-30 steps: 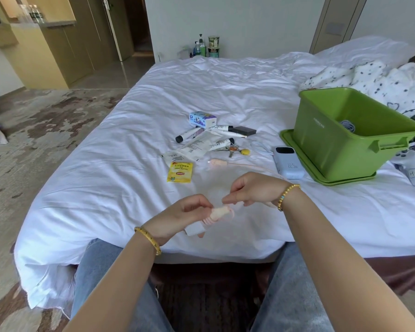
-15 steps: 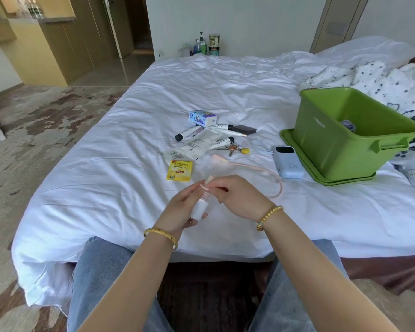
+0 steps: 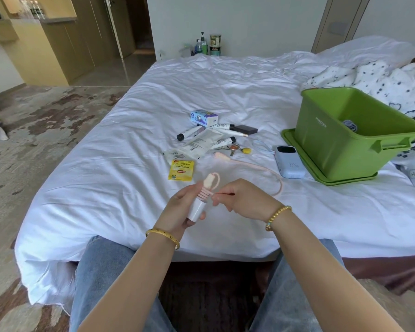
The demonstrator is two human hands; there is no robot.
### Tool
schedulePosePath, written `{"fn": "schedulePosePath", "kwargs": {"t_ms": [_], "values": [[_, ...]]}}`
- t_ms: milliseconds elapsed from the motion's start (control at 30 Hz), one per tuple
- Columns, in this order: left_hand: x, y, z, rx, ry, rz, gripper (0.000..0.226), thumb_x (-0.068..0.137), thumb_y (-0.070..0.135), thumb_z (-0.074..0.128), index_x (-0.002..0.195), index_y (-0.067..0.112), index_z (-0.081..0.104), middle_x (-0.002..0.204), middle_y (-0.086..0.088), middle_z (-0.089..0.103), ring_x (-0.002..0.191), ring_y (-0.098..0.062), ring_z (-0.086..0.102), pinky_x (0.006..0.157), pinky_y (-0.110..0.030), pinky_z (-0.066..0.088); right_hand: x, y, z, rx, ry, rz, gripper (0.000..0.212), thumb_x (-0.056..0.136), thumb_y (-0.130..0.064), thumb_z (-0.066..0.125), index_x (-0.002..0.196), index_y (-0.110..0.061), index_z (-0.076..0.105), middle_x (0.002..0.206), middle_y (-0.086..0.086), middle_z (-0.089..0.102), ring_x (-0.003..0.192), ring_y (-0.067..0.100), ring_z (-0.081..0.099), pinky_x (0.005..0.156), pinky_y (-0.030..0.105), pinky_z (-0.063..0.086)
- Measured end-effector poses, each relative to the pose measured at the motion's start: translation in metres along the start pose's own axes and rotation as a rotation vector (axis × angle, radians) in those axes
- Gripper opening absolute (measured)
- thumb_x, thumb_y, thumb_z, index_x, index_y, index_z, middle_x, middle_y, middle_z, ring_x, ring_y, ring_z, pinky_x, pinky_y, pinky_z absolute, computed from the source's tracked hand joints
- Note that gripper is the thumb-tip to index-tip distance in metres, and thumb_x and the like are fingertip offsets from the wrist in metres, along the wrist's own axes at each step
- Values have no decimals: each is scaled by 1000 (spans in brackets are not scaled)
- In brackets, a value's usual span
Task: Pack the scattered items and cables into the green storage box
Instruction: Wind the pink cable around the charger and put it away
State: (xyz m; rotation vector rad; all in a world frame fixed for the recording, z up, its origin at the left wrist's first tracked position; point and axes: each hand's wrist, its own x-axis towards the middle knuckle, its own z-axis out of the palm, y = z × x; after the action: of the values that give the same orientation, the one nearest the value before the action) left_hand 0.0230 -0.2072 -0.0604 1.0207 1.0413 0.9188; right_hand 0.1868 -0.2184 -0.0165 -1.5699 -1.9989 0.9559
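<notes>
Clutter: tubes (image 3: 192, 132), tea bag (image 3: 181, 170), power bank (image 3: 289, 162) lie far of your hands.
Box (image 3: 340, 142): far right.
Left hand (image 3: 181, 209): grips the cable-wound charger (image 3: 200, 202).
Right hand (image 3: 244, 200): pinches the cable (image 3: 256, 167) beside it.

Low in centre frame, left hand (image 3: 181, 212) gripping white charger (image 3: 197, 210), right hand (image 3: 243, 202) pinching pink cable (image 3: 261, 167); green storage box (image 3: 340, 144) at right.

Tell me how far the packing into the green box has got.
Barely begun. Done: one coiled cable lies in the green box. In hand: the left hand grips a white plug while the right hand winds the pink cable around it. Left on the bed: power bank, keys, tea packet, tubes, tissue pack.
</notes>
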Motion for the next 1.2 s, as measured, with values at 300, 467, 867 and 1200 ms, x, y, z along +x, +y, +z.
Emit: {"fn": "schedulePosePath", "kwargs": {"t_ms": [300, 467, 867, 1200], "values": [[-4, 6, -12, 136, -361, 100, 18, 80, 39, 57, 77, 25, 68, 64, -2, 57, 40, -15, 51, 46, -23, 23, -5, 20, -24, 117, -272, 114, 29, 87, -35, 60, 63, -20, 68, 49, -4, 41, 50, 8, 39, 58, 16, 36], [-7, 17, -4, 675, -485, 17, 11, 82, 47, 58, 80, 38, 64, 60, 15, 63, 47, -6, 58, 37, -13, 28, 5, 14, -23, -25, -242, 165, 27, 82, -32, 66, 62, -15, 60, 56, -5, 44, 55, 8, 37, 55, 18, 35], [0, 8, -1, 480, -92, -91, 22, 86, 50, 55, 99, 35, 66, 87, 7, 67, 63, -13, 70, 40, -16, 32, 5, -2, -4, 52, 33, 12, 25, 92, -12, 50, 86, 5, 67, 60, -5, 49, 55, 8, 42, 49, 11, 33], [-2, 4, -5, 48, -47, -65, 28, 92, 48, 47, 94, 30, 68, 77, 11, 69, 56, -13, 64, 43, -15, 34, 2, 4, -2, 219, 80, 12, 16, 92, -16, 54, 84, -15, 69, 59, -5, 53, 47, 1, 44, 48, 8, 36]]}}
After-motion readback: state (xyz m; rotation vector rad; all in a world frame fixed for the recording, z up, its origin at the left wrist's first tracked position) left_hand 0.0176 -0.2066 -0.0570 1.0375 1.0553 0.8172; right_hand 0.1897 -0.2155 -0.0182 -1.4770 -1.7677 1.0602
